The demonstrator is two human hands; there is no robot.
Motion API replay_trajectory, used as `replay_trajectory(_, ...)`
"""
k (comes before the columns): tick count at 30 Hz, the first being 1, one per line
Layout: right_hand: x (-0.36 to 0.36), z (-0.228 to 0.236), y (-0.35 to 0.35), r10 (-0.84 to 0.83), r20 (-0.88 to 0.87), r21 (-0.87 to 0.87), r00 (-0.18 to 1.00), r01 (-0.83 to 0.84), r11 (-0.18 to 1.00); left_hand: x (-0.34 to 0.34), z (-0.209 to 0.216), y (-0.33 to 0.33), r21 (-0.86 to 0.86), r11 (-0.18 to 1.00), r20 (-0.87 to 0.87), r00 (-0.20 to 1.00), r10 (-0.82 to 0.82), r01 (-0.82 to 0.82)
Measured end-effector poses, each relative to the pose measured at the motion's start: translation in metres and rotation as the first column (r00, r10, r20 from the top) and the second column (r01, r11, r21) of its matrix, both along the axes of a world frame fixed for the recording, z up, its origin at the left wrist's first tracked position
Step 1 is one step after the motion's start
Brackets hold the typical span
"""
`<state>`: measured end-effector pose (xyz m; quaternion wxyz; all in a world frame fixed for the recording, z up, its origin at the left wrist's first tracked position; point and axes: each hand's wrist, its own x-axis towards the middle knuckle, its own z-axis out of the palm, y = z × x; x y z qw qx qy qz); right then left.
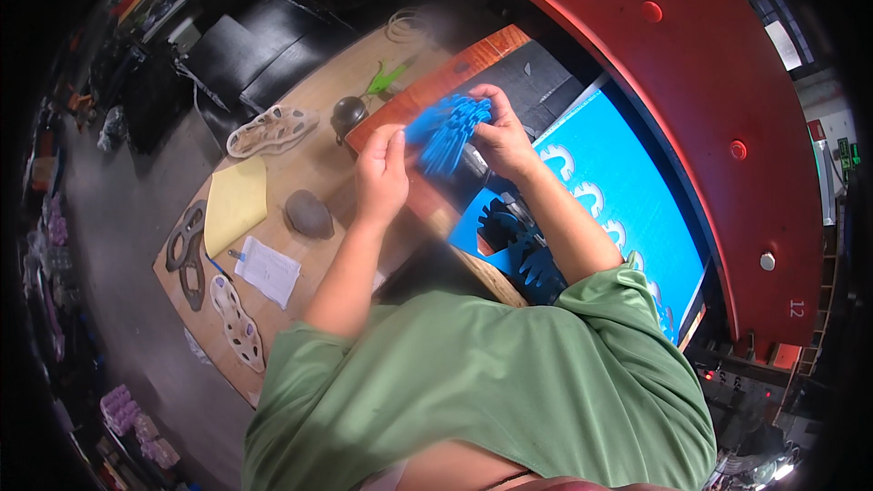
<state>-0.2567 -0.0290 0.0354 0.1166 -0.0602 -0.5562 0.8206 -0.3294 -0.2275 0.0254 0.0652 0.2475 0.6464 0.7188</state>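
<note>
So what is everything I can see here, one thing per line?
Blue cut-out pieces: a bunch, blue, held between both hands.
Blue sheet: one, bright blue with cut-out holes, on the machine bed at right.
Red machine arm: one, red, curving over the sheet.
Wooden table: one, tan, at left.
Perforated sole-shaped pieces: four, pale and dark, on the table.
Yellow sheet: one, yellow, on the table.
Grey stone-like lump: one, grey, mid-table.
White paper: one, white, near the table edge.
Green tool: one, green, far end.
Left hand: pinching by the bunch.
Right hand: gripping the bunch.
</note>
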Motion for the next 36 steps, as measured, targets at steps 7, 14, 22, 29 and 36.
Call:
replay_trajectory(7, -0.001, -0.004, -0.003, 0.042, 0.104, -0.154, 0.994, -0.026, 0.988, 0.002, 0.009, 0.001, -0.043, 0.975, -0.451, 0.875, 0.177, -0.220)
replay_trajectory(14, -0.002, 0.000, -0.003, 0.087, 0.069, -0.152, 0.994, -0.076, 0.985, 0.006, -0.005, 0.018, 0.040, 0.963, -0.052, 0.962, 0.268, -0.266)
replay_trajectory(22, 0.001, 0.004, -0.005, -0.014, 0.091, -0.146, 0.996, 0.027, 0.989, 0.006, -0.019, 0.022, 0.063, 0.979, -0.083, 0.976, 0.201, -0.196)
replay_trajectory(29, 0.002, 0.010, -0.005, -0.014, 0.013, -0.279, 1.000, 0.017, 0.960, -0.007, 0.004, 0.007, 0.096, 0.995, -0.235, 0.970, 0.055, -0.033)
replay_trajectory(36, 0.005, 0.020, -0.010, 0.087, 0.047, -0.372, 0.995, -0.064, 0.926, -0.011, 0.034, -0.001, -0.001, 0.999, -0.415, 0.909, -0.047, 0.052)
